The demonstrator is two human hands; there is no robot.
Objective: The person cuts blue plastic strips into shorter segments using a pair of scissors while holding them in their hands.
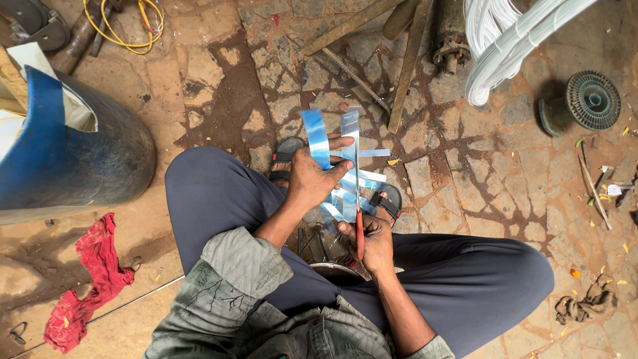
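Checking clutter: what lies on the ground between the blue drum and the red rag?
Head view: only bare dirt ground between blue drum and red rag.

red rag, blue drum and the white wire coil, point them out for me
red rag (93, 282), head view, on the middle of the crumpled cloth
blue drum (73, 159), head view, on its curved side wall
white wire coil (505, 40), head view, on the bundled strands

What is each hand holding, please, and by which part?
The left hand grips the blue-white strips near their lower ends; the right hand holds scissors by the red handle.
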